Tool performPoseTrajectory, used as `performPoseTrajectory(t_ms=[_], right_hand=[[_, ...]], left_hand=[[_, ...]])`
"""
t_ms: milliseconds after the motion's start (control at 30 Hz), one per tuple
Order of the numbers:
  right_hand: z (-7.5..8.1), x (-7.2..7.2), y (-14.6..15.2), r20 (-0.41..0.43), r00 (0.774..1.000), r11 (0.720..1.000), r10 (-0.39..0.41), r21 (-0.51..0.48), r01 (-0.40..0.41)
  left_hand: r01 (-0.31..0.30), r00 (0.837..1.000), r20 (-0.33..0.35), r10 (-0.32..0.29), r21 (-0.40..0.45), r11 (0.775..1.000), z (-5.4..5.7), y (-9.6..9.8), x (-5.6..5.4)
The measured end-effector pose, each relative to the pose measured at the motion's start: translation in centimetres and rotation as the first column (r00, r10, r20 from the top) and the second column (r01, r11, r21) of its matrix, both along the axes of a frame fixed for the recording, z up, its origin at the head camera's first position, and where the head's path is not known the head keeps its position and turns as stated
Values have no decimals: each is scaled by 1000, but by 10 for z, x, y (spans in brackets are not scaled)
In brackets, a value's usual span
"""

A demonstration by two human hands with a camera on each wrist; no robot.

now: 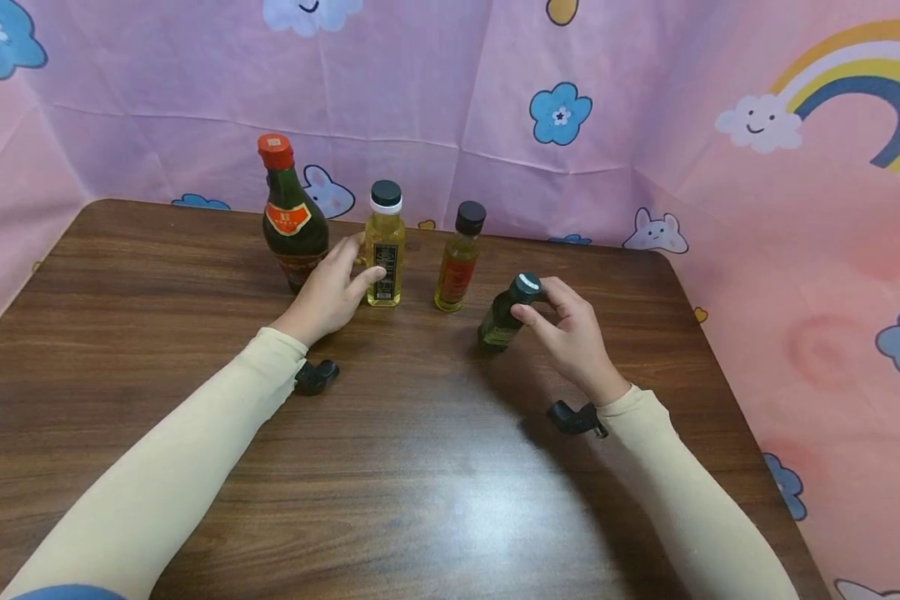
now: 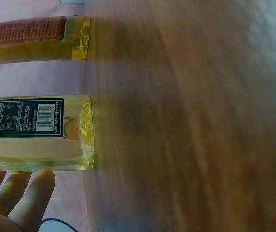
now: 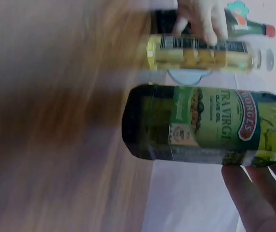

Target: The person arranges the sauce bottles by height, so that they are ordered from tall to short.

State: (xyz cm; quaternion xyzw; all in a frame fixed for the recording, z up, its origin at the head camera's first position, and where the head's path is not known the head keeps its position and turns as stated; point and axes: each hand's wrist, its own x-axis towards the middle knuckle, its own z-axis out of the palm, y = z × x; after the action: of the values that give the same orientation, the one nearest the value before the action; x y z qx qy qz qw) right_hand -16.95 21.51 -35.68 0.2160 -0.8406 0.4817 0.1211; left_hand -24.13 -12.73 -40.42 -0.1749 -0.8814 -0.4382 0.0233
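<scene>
My right hand point(image 1: 573, 333) holds a dark green olive oil bottle point(image 1: 501, 321) near its neck, thumb in front and fingers behind. The bottle leans toward that hand in the head view; its green label point(image 3: 208, 116) faces the right wrist camera. My left hand point(image 1: 332, 287) is at a clear square bottle of yellow oil point(image 1: 385, 250) with a dark cap. Its thumb overlaps the bottle's front, and its extended fingers point(image 2: 32, 200) reach the side. Just behind the left hand stands a dark sauce bottle point(image 1: 288, 212) with a red cap.
A small black-capped oil bottle point(image 1: 456, 271) with a red label stands between the two bottles at my hands. All are on a brown wooden table point(image 1: 390, 467). A pink and purple patterned cloth point(image 1: 420, 100) hangs behind the table and along its right side.
</scene>
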Motion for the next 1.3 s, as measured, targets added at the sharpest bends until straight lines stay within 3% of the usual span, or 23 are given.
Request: performPoseTrajectory(t_ms=[233,600,700,833,933,1067,1300], right_hand=[[0,-21,13,-5,997,996,-77,-48,77],[-9,-51,21,40,996,988,-85,-125,89],[-11,-54,20,37,995,988,-91,-123,95],[0,-48,11,16,994,988,-110,-105,111],[-5,-52,13,23,991,987,-129,-95,131],[-25,-64,22,44,990,985,-137,-96,141],[-29,-68,18,101,987,989,-128,-58,134]], left_hand=[[-9,1000,12,10,-22,1000,-1,-1,-3],[-1,1000,10,1,-13,1000,-2,-1,-3],[-1,1000,14,1,-16,1000,-2,-1,-3],[-3,1000,14,3,-11,1000,-2,-1,-4],[-4,1000,6,4,-6,1000,-2,-1,-4],[-3,1000,2,3,-4,1000,-2,0,-4],[-3,1000,19,3,1,1000,-2,-1,-2]])
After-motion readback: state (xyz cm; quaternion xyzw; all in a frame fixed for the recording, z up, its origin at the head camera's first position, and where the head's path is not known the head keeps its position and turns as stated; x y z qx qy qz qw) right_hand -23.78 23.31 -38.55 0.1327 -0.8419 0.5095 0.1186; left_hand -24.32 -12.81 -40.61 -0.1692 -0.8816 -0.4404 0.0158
